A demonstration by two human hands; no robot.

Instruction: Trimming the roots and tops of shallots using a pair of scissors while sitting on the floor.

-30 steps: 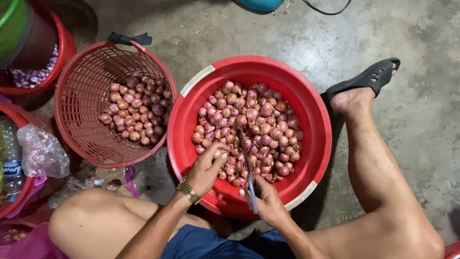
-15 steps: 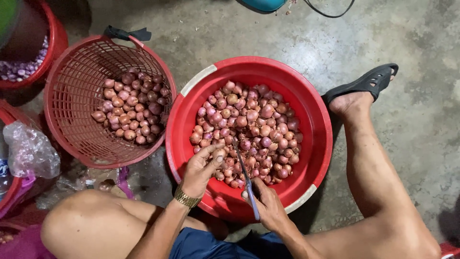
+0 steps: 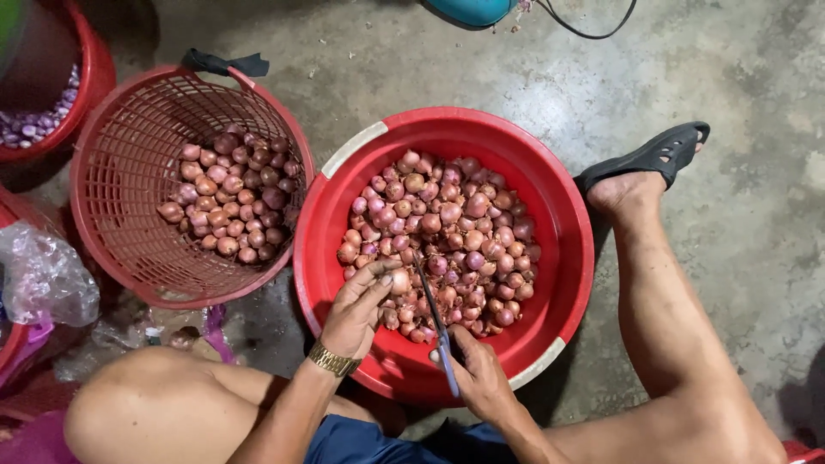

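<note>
Over red basin (image 3: 550, 198), left hand (image 3: 359, 311) pinching shallot (image 3: 399, 282) (fingertips)

Red basin (image 3: 567, 215), red mesh basket (image 3: 120, 189), purplish-brown shallots (image 3: 455, 215), black sandal (image 3: 653, 155).

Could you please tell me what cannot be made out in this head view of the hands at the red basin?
- Head view: the tips of the scissors blur into the shallots, so open or closed is unclear.
- The right hand covers the scissor handles.
- The left hand partly hides the shallot it pinches.
- The blue object is cut off by the top edge.
- The basin floor is buried under shallots.
</note>
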